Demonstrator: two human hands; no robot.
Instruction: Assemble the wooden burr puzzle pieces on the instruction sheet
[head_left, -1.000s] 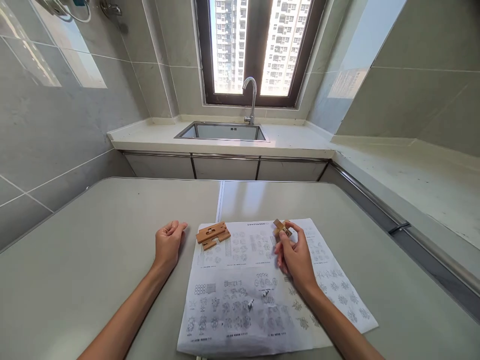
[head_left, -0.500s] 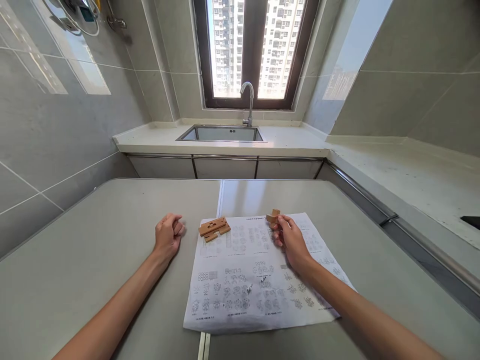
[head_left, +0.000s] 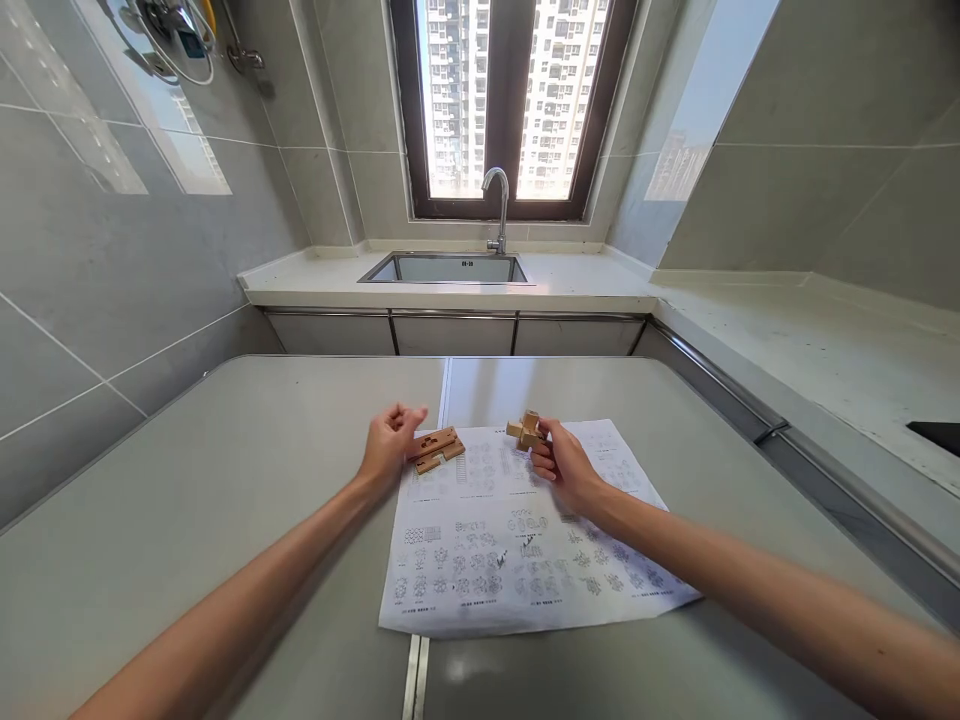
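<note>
Left hand: the left hand point(head_left: 390, 445) lay at the left edge of the instruction sheet point(head_left: 525, 540), fingers loosely curled, fingertips touching the flat wooden puzzle pieces point(head_left: 438, 449); no firm grip on them could be made out.
Right hand: the right hand point(head_left: 564, 468) was closed around a small assembled wooden puzzle block point(head_left: 526, 430), pinching it between thumb and fingers just above the sheet's far edge.
Flat wooden puzzle pieces: lying on the sheet's far left corner, stacked together.
Instruction sheet: white, printed with small diagrams, spread flat on the grey worktop point(head_left: 225, 520), over its centre seam.
Beyond the sheet: a steel sink point(head_left: 448, 268) with a curved tap point(head_left: 498, 205) stood under the window point(head_left: 510, 100), well apart from the sheet.
</note>
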